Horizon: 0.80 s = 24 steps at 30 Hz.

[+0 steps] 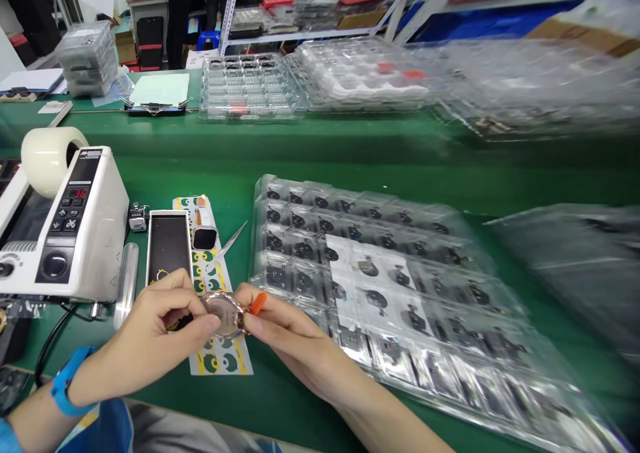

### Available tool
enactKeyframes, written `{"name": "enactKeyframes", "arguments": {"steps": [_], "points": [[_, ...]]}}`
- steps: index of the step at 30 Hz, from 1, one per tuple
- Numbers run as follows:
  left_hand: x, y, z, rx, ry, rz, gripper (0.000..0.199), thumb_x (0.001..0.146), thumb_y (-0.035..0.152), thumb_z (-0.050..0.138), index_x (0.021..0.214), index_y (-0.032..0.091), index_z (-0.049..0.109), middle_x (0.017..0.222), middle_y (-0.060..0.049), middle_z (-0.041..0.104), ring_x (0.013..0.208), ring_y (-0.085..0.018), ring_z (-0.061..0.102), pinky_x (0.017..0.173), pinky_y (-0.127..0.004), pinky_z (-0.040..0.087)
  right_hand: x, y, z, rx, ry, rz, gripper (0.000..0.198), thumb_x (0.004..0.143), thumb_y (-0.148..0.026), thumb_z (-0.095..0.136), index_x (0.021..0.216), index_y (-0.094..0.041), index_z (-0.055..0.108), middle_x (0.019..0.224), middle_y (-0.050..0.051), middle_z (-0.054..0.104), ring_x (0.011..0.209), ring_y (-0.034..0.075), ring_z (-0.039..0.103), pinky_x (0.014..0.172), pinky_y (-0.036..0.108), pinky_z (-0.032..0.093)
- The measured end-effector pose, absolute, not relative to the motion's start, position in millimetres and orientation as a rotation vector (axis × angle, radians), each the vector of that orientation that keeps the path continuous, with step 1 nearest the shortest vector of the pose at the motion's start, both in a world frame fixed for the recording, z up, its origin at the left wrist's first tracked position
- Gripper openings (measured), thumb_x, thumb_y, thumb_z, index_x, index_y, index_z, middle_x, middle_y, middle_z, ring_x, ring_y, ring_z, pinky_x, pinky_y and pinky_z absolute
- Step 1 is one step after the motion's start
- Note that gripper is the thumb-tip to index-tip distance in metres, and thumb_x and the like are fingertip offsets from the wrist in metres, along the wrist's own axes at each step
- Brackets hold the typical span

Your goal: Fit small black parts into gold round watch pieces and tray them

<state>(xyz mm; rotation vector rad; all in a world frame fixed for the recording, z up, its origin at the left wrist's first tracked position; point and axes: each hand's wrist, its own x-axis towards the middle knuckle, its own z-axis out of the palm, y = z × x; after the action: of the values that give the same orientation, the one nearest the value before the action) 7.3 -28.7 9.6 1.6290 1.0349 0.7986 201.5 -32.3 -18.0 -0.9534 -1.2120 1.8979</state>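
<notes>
A round watch case [225,314] with a shiny metal rim is held between both hands above the green bench. My left hand [167,323] pinches its left edge between thumb and fingers. On the other side, my right hand [290,333] grips the right edge, and a small orange piece [258,303] sticks up by its fingertips. Underneath lies a sticker sheet [235,362] with yellow and green rings. A square-faced watch [205,238] and pointed tweezers [227,246] rest on that sheet. Beside it is a white-rimmed black tray [169,243], partly covered by my left hand.
A white tape dispenser [85,220] showing 36 stands at left. Right of my hands, a large clear tray [260,240] holds several dark parts in compartments. Along the back ledge are more clear trays [250,86] and a clipboard [159,90]. A grey plastic bag [575,260] lies far right.
</notes>
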Motion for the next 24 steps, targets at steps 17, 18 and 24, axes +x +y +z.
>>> {"name": "enactKeyframes", "arguments": {"steps": [17,18,24], "points": [[10,-33,2,1.986,1.266,0.996,0.026,0.086,0.016,0.06,0.064,0.018,0.046,0.069,0.003,0.041,0.059,-0.01,0.043,0.053,-0.024,0.033,202,-34,-20,-0.984,-1.279,1.794,0.048,0.08,-0.069,0.061,0.073,-0.021,0.053,0.071,-0.001,0.043,0.069,0.016,0.039,0.064,0.028,0.033],[8,-32,3,2.01,1.309,1.047,0.026,0.086,0.014,0.061,0.065,0.018,0.045,0.069,0.004,0.041,0.059,-0.01,0.042,0.053,-0.024,0.033,204,-34,-20,-0.977,-1.263,1.797,0.047,0.08,-0.068,0.061,0.074,-0.022,0.054,0.072,-0.001,0.044,0.069,0.016,0.04,0.065,0.028,0.034],[5,-27,3,2.046,1.045,1.37,0.009,0.088,0.013,0.064,0.089,0.021,0.068,0.097,-0.007,0.059,0.089,-0.018,0.059,0.074,-0.031,0.05,204,-36,-20,-0.923,-1.249,1.826,0.044,0.081,-0.065,0.063,0.076,-0.022,0.056,0.072,-0.001,0.045,0.068,0.015,0.042,0.065,0.028,0.035]]}}
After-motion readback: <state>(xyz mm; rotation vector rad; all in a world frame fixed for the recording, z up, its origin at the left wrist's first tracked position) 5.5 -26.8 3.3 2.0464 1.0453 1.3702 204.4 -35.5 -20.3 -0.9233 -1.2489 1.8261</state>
